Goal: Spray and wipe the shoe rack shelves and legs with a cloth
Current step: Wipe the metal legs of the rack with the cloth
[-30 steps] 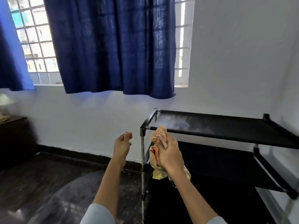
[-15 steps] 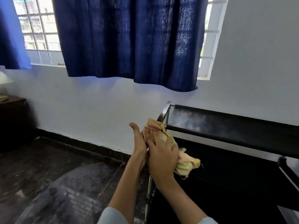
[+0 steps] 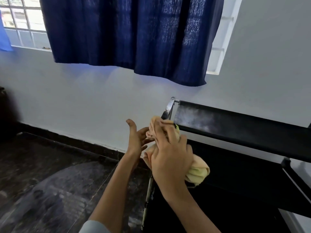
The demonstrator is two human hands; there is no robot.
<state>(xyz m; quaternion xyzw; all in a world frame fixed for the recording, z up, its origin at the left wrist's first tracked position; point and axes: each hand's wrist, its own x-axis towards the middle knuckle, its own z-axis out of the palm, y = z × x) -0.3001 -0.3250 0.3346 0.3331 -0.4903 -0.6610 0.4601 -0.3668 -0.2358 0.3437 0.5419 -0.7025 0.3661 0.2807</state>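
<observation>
A black shoe rack [image 3: 235,125] with fabric shelves and metal tubes stands against the white wall at the right. Its top shelf carries a pale dusty or wet patch near the left end. My right hand [image 3: 170,157] grips a bunched peach and yellow cloth [image 3: 198,172] and presses it against the rack's front left corner, at the top of the metal leg [image 3: 148,197]. My left hand [image 3: 136,140] is open, fingers spread, just left of the cloth and touching its edge. No spray bottle is in view.
A dark blue curtain [image 3: 127,36] hangs over the window above the rack. The floor [image 3: 50,182] is dark polished stone with a grey reflection. Dark furniture [image 3: 5,115] sits at the far left edge.
My left hand came in from the left to the cloth's edge. My right hand with the cloth stayed at the rack's front left corner, and my view shifted closer.
</observation>
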